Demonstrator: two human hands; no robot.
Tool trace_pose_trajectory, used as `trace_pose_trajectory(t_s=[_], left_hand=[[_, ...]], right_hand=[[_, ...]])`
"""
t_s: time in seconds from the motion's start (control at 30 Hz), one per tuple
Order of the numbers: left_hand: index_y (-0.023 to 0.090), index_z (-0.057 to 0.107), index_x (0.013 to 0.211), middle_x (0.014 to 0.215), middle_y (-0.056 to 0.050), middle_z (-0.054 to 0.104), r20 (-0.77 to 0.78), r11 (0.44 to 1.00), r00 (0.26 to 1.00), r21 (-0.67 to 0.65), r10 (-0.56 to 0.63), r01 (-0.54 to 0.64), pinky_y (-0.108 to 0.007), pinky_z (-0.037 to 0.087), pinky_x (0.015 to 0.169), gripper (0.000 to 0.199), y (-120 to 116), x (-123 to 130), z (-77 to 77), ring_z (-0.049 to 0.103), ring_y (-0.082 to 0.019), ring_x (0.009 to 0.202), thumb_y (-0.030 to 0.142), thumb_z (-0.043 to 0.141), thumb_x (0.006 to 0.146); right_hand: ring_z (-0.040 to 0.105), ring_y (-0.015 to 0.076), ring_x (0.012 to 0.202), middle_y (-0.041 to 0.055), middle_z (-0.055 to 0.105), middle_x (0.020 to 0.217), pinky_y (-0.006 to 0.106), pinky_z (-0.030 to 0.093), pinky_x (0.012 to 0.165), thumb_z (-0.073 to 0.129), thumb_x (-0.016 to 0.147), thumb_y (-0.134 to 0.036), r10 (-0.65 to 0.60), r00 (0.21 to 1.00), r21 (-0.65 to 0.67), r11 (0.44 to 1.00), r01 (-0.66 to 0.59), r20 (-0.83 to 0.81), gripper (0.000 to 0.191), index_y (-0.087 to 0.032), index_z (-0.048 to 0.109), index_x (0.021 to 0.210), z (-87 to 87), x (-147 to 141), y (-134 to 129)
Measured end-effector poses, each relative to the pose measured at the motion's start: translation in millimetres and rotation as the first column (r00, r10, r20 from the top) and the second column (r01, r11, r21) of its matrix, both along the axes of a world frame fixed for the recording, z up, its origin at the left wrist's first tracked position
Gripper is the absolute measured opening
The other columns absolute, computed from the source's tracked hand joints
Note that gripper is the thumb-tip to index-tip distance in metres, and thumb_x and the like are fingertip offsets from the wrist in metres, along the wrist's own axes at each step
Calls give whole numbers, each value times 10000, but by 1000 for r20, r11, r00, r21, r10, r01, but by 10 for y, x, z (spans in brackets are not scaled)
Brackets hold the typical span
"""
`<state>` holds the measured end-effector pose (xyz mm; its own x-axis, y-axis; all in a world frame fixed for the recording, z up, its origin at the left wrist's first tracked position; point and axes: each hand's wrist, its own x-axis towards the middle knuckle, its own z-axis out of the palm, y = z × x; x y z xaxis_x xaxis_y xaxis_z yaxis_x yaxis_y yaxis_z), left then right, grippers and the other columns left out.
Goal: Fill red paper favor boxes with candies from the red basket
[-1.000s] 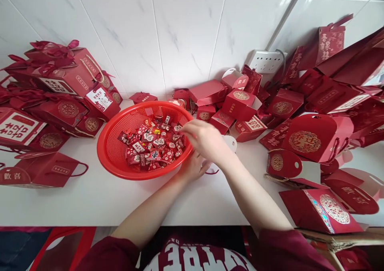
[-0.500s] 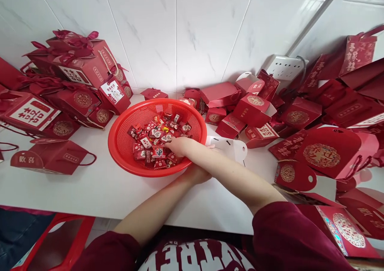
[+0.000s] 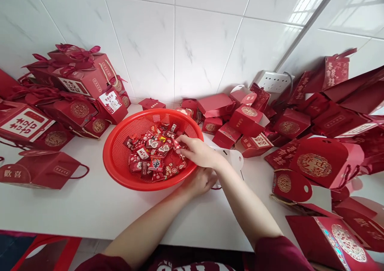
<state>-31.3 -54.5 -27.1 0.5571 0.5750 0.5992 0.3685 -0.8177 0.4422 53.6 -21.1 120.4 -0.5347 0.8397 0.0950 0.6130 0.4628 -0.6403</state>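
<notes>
Over the right part of a red plastic basket (image 3: 111, 165), my right hand (image 3: 196, 153) pinches a small red wrapped candy (image 3: 176, 144). Many more wrapped candies (image 3: 156, 163) in red and white lie heaped inside the basket. Just below my right wrist, my left hand (image 3: 200, 181) is closed beside the basket's rim, around part of a paper gift box (image 3: 232, 157). The box's white inner side shows, while most of the box and some left fingers are hidden behind the right hand and forearm.
On the left stand stacked red gift boxes with ribbons (image 3: 79, 87) and one box with a cord handle (image 3: 57, 169). More red boxes (image 3: 247, 121) crowd the right. A white power strip (image 3: 271, 81) rests by the tiled wall (image 3: 204, 43). A red stool (image 3: 66, 251) stands below the table (image 3: 90, 211).
My right hand has lifted out of the candies and drawn right, with a candy between its fingers. The left hand shows more. The camera view has tilted slightly upward.
</notes>
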Motion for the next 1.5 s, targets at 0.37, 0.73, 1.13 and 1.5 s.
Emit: trace_pose_trajectory(t_s=[0.37, 0.73, 1.13, 1.5], left_hand=[[210, 577, 1238, 1234, -120, 583, 20, 999, 999, -23, -42, 43, -472, 510, 1067, 297, 13, 10, 105, 579, -283, 1216, 325, 520, 970], [206, 620, 1098, 1059, -92, 575, 67, 996, 997, 85, -32, 26, -384, 534, 960, 203, -26, 1, 163, 586, -229, 1066, 241, 642, 899], [201, 607, 1177, 1224, -115, 594, 111, 998, 994, 56, 0, -6, -385, 529, 1040, 305, -3, -6, 203, 599, -247, 1189, 231, 668, 880], [199, 648, 1051, 888, -42, 647, 82, 964, 996, 267, -35, 12, -349, 580, 911, 267, -10, 26, 285, 645, -212, 996, 150, 755, 811]], right_hand=[[609, 147, 921, 19, 662, 1041, 266, 471, 844, 587, 940, -333, -87, 967, 12, 996, 93, -237, 185, -203, 591, 1072, 355, 545, -379], [647, 203, 851, 32, 729, 927, 285, 395, 675, 579, 874, -271, -414, 797, 29, 894, 448, 439, 120, -218, 680, 913, 380, 1036, -544], [633, 180, 682, 22, 718, 725, 281, 404, 637, 618, 864, -288, -211, 900, -65, 965, 254, 381, 156, -246, 768, 857, 494, 931, -624], [621, 175, 710, 52, 732, 837, 286, 360, 606, 461, 931, -171, -286, 861, -45, 941, 334, 421, 277, -189, 736, 904, 300, 1090, -396]])
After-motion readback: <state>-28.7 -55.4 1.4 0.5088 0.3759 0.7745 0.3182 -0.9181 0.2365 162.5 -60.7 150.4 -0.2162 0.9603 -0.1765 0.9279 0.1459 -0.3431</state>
